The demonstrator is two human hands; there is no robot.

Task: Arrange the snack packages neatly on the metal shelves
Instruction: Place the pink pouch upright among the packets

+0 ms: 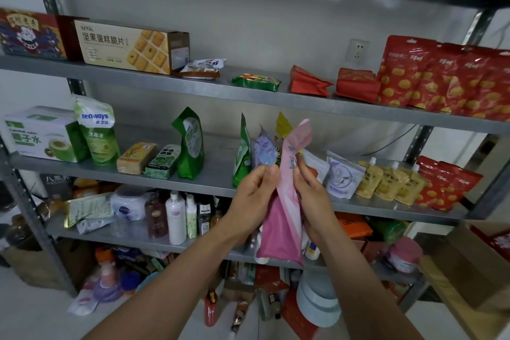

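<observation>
Gripping a pink snack pouch (284, 215) from both sides, a person stands before a metal rack: the left hand (256, 188) pinches the pouch's left edge between thumb and curled fingers, while the right hand (311, 196) closes its fingers round the right edge. The pouch is held upright with a slight lean to the right, in the air and clear of any shelf. Just behind the pouch, on the middle shelf (218, 150), a lilac-blue pouch (265, 150) and a yellow packet (283, 125) stand close together, with a green pouch (242, 152) edge-on just left of them. Right of the pink pouch along the same shelf stand a white pouch with blue print (342, 176), a row of yellow spouted pouches (386, 182) and a cluster of red bags (444, 185). Above the pink pouch and farther back, the upper shelf (193, 88) carries a small green packet (256, 81), with a long biscuit box (129, 47) well to the left and more red bags standing upright (441, 77) well to the right. Beyond it, a wall socket (357, 50) sits on the pale wall.
</observation>
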